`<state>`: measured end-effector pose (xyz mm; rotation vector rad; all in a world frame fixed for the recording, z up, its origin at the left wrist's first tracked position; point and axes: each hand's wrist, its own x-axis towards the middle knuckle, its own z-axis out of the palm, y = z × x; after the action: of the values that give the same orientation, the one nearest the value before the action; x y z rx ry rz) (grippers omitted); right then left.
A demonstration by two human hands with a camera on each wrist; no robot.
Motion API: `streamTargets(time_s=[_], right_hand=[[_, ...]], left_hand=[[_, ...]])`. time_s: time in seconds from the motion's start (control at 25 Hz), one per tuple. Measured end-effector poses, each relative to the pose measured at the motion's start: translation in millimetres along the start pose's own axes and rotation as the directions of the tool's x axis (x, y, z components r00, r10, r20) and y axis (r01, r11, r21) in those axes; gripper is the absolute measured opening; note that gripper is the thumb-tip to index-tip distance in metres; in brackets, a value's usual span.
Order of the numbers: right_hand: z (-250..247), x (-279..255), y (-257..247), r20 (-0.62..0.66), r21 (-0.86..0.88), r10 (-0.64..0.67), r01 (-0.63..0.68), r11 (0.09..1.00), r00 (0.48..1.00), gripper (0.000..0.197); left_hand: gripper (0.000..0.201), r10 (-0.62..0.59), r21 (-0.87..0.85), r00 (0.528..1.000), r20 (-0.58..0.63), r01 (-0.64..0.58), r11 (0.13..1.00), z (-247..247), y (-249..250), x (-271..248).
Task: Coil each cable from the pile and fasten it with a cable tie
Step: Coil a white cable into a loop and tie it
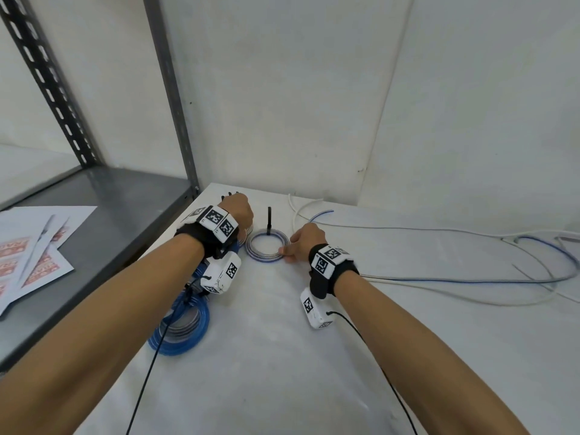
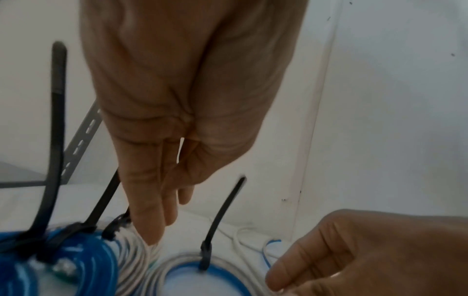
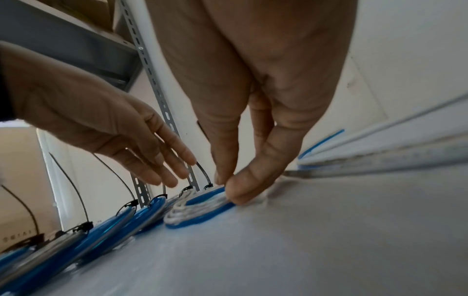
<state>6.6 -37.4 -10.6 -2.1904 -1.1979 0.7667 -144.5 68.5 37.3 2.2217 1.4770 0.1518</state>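
Pinching a light, springy tied coil [image 1: 266, 248] at its rim, right hand [image 1: 306, 241] clamped, left hand [image 1: 237, 211] loose-fingered beside.

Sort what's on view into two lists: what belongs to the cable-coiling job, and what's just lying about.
Belongs to the job:
- small tied coil, pinched at its edge by the right hand
- black cable tie standing up from it
- stack of finished blue coils, under the left hand
- loose cables still uncoiled

Just lying about:
- printed papers
- metal shelf
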Motion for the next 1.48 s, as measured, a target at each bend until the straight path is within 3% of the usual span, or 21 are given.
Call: streamTargets(time_s=[0.08,0.16,0.24,0.28,0.4,0.52,0.6,0.68,0.72,0.8,0.84,0.92,1.0,1.04,1.08,1.16,1.24,1.28,1.4,1.48], right_hand=[[-12,1,6,-0.075,-0.106,-0.026,0.018,0.994,0.997,0.035],[-31,-2,21,-0.135,-0.271,-0.038,0.000,0.963,0.990,0.051],[-44,-9,37,-0.067,-0.472,-0.022,-0.012,0.882,0.997,0.066],[-48,-12,44,-0.022,-0.518,-0.016,0.002,0.856,1.000,0.064],[-52,-21,49,0.008,-0.578,-0.055,0.050,0.814,0.998,0.046],[-68,-43,41,-0.014,-0.698,-0.234,0.158,0.698,0.972,0.035],[-85,-59,37,-0.054,-0.745,-0.346,0.193,0.639,0.937,0.032],[-106,-71,41,-0.110,-0.758,-0.390,0.177,0.628,0.914,0.029],[-117,-74,46,-0.151,-0.716,-0.389,0.171,0.677,0.909,0.028],[-143,-79,65,-0.289,-0.539,-0.347,0.147,0.829,0.892,0.029],[-157,-80,80,-0.376,-0.467,-0.307,0.107,0.878,0.874,0.029],[-179,-81,119,-0.518,-0.414,-0.184,-0.056,0.908,0.836,0.032],[-195,-88,155,-0.592,-0.324,-0.020,-0.215,0.921,0.806,0.035],[-202,-91,167,-0.618,-0.271,0.009,-0.224,0.936,0.786,0.035],[-209,-95,172,-0.659,-0.223,0.000,-0.195,0.955,0.752,0.035],[-226,-106,165,-0.770,-0.153,-0.081,-0.059,0.987,0.633,0.036],[-244,-120,140,-0.848,-0.106,-0.141,0.097,0.990,0.510,0.035],[-252,-127,125,-0.863,-0.098,-0.162,0.156,0.983,0.478,0.033],[-267,-140,86,-0.860,-0.069,-0.219,0.319,0.945,0.461,0.032],[-259,-135,70,-0.862,0.036,-0.188,0.427,0.903,0.470,0.034]], left_hand=[[0.022,0.023,-0.094,0.997,-0.079,-0.030,0.995,-8,8,-1],[0.020,0.088,-0.115,0.980,-0.181,-0.110,0.987,-14,22,-6],[0.025,0.159,-0.090,0.950,-0.267,-0.189,0.978,-10,38,-15],[0.027,0.205,-0.117,0.941,-0.268,-0.243,0.963,-4,48,-19],[0.022,0.403,-0.133,0.908,-0.116,-0.416,0.900,24,71,-29],[0.038,0.556,0.074,0.816,0.159,-0.571,0.817,49,84,-36],[0.041,0.608,0.205,0.767,0.204,-0.641,0.740,63,94,-35],[0.026,0.667,0.266,0.744,0.034,-0.650,0.711,64,110,-39],[0.023,0.691,0.252,0.720,-0.064,-0.658,0.710,60,116,-40],[0.018,0.683,0.052,0.667,-0.297,-0.703,0.709,46,126,-42],[0.016,0.622,-0.102,0.669,-0.408,-0.710,0.697,36,130,-42],[0.014,0.434,-0.414,0.729,-0.529,-0.668,0.618,17,135,-43],[0.017,0.287,-0.636,0.793,-0.538,-0.605,0.480,2,141,-48],[0.020,0.256,-0.687,0.807,-0.533,-0.589,0.425,-2,145,-51],[0.023,0.251,-0.715,0.812,-0.527,-0.583,0.385,-4,148,-54],[0.026,0.272,-0.739,0.807,-0.524,-0.589,0.326,-4,156,-62],[0.030,0.304,-0.747,0.800,-0.518,-0.596,0.295,0,163,-68],[0.031,0.318,-0.756,0.802,-0.505,-0.589,0.286,3,166,-71],[0.027,0.321,-0.793,0.826,-0.463,-0.548,0.268,14,172,-76],[0.022,0.256,-0.851,0.865,-0.432,-0.485,0.202,25,178,-75]])
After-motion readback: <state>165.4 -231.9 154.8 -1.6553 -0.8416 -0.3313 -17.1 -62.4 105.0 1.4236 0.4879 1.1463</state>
